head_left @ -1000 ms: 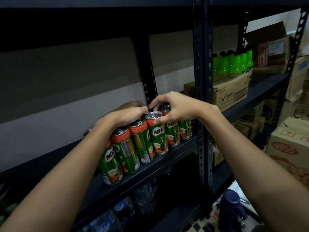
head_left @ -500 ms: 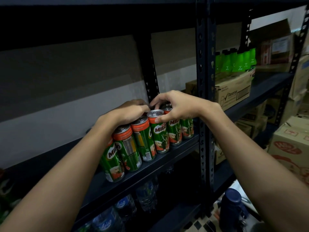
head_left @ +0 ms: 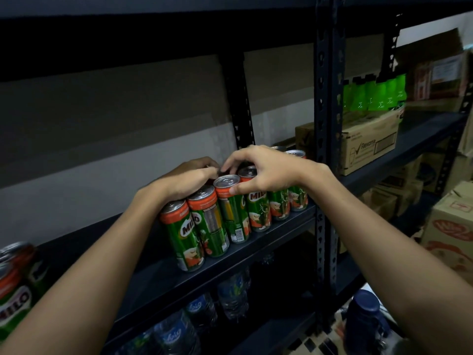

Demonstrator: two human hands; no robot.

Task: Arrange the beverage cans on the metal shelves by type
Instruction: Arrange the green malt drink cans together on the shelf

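Several green and orange Milo cans (head_left: 184, 234) stand in a tight row on the dark metal shelf (head_left: 256, 251), with more cans behind them. My right hand (head_left: 266, 170) pinches the top rim of the third can (head_left: 233, 216), thumb on its orange band and fingers arched over the lid. That can shows its barcode side. My left hand (head_left: 184, 180) lies over the cans to the left, its fingers curled down round a can in the back row, which is mostly hidden. More Milo cans (head_left: 15, 290) stand at the far left.
A perforated steel post (head_left: 325, 124) rises just right of the row. Beyond it sit a Rexona carton (head_left: 368, 144) with green bottles (head_left: 376, 93) on top. Water bottles (head_left: 179, 331) fill the shelf below. Cartons (head_left: 450, 226) and a dark blue bottle (head_left: 363, 321) stand at the right.
The third can has turned under my right hand, from its Milo logo to its barcode side. My view shifted left, bringing more cans in at the left edge.
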